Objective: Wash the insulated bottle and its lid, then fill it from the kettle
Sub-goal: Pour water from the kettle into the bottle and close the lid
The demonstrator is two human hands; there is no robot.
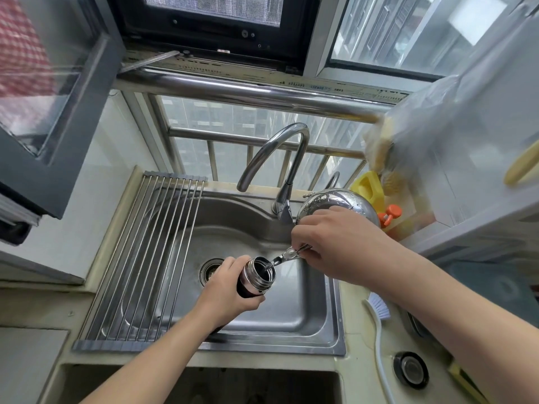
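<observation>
Head view, down onto a steel sink (315, 316) sunk in a pale counter (360, 374) below a window. Over the sink's left part, a roll-up drying rack (140, 258) of steel rods, spanning from back rim to front rim. At the back rim, a curved faucet (294, 135), outlet end hanging over the basin. Just right of the faucet's base, at the sink's back right corner, a shiny steel kettle (344, 199), beaded with droplets, its thin spout (287, 254) reaching down-left to the mouth of the insulated bottle (253, 277), with a glint of water at the tip. On the kettle's near side, above the spout, the right hand (341, 246), fingers curled and closed on the kettle; exact hold hidden beneath the knuckles. Over the middle of the basin, the left hand (230, 290), fingers and thumb wrapped round the insulated bottle's dark body. Insulated bottle held above the basin, tilted, steel-threaded mouth open and turned toward the spout, just right of the drain (210, 272). At the counter's back right corner, behind the kettle, a yellow jug (366, 186) with an orange cap (389, 214) just beside it. Along the counter's right edge, beside the sink's right rim, a white-bristled brush (378, 309) with a long white handle. Near the counter's front right corner, a round dark-rimmed fitting (410, 370).
</observation>
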